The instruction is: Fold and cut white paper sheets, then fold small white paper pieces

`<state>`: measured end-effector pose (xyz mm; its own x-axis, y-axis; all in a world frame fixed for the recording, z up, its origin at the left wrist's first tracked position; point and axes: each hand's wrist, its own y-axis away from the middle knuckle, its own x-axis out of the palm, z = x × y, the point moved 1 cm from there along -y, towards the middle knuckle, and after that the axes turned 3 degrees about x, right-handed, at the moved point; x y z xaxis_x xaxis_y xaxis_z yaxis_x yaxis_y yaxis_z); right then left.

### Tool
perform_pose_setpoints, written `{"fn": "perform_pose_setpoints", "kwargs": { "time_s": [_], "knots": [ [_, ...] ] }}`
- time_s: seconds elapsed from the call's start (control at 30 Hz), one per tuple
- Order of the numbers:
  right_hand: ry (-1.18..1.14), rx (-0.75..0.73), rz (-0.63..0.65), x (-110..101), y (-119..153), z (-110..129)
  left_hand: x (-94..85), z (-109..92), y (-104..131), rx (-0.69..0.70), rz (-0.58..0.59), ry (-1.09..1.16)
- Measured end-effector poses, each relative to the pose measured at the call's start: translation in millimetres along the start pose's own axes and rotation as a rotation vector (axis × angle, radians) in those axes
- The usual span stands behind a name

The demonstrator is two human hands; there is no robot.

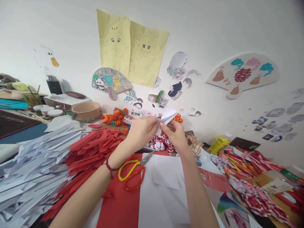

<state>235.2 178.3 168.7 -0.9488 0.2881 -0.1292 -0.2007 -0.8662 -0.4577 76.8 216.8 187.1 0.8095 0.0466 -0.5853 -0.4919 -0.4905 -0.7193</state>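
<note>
A folded white piece of paper (169, 114) is held up between my two hands, above the far side of the work area. My left hand (144, 129) pinches its lower left edge, with a dark red cord round the wrist. On the right side, the fingers of my right hand (175, 134) are closed on the same paper. Below them lie scissors (133, 171) with one yellow and one red handle, blades slightly apart. They rest across red paper (118, 202) and white paper (152, 202). Square white sheets (166, 172) lie to the right of the scissors.
Folded white strips (35, 171) and red strips (92, 152) are heaped at the left. Behind my hands sit red-and-white paper pieces (159, 144) and orange paper flowers (116, 117). At right are a yellow bottle (219, 144) and braided red-and-white pieces (258, 199).
</note>
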Motion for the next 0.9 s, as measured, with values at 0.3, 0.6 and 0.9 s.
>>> {"fn": "perform_pose_setpoints", "kwargs": {
  "time_s": [0.3, 0.6, 0.9],
  "knots": [
    [-0.264, 0.136, -0.068, -7, 0, -2, -13.8, 18, -6, -0.130, -0.037, 0.497],
    [-0.393, 0.060, -0.203, 1, 1, 4, -5.4, 5, -1, -0.042, -0.226, 0.132],
    [-0.442, -0.024, -0.335, 3, -2, 6, 11.4, -19, 7, 0.310, -0.262, -0.364]
  ]
}}
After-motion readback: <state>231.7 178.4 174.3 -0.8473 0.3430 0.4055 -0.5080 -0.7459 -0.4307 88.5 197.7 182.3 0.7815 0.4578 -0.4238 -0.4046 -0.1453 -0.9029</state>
